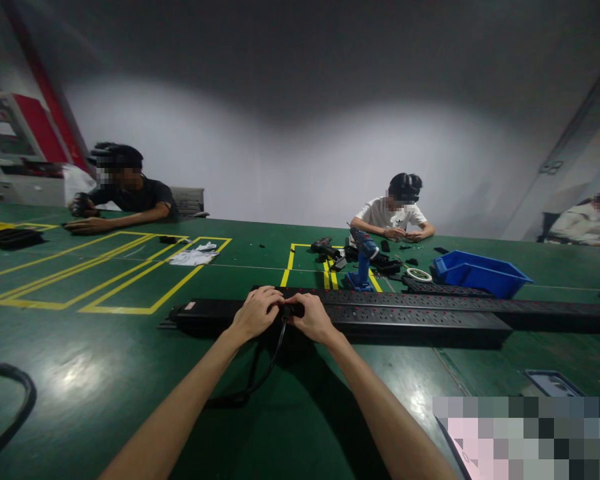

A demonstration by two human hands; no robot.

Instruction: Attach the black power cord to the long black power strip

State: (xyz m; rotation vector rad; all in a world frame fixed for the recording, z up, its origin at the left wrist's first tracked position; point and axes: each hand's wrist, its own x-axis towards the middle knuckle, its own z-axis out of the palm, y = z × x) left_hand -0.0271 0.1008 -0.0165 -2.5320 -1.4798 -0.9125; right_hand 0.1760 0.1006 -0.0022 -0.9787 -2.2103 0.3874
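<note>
Two long black socket strips lie side by side across the green table; the nearer strip (pixel 410 321) is under my hands, and the farther strip (pixel 555 310) runs off to the right. My left hand (pixel 258 312) rests on the near strip with its fingers bent round a small black part. From the other side my right hand (pixel 311 316) pinches the same spot, thumb and fingers close together. Between them a black cable (pixel 276 357) comes down from a dark plug, mostly hidden by the fingers, and curves left onto the table.
Behind the strips stand a blue cordless drill (pixel 363 260), a dark power tool (pixel 323 247), a tape roll (pixel 419 274) and a blue bin (pixel 483 272). White papers (pixel 194 255) lie back left. Several people sit beyond. A thick cable (pixel 23 400) loops at the left.
</note>
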